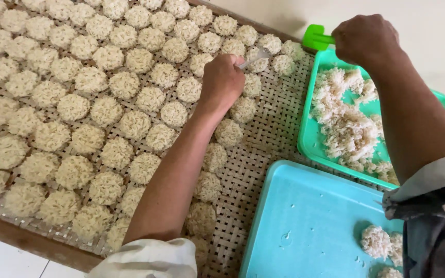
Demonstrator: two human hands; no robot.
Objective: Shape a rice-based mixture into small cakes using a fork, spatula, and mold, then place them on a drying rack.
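Hands: left [223, 82] fisted around fork [253, 58]; right [364, 38] closed gripping green handle [316, 37].

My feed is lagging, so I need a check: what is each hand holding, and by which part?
Left hand grips a metal fork by its handle, tines over the noodle rounds. Right hand holds a green plastic tool by one end.

A woven bamboo mat [274, 128] with a wooden edge is lying on a pale floor [6, 260], carrying rows of round noodle nests [104, 110]. A green tray [310, 139] and a blue tray [305, 221] are sitting on its right side.
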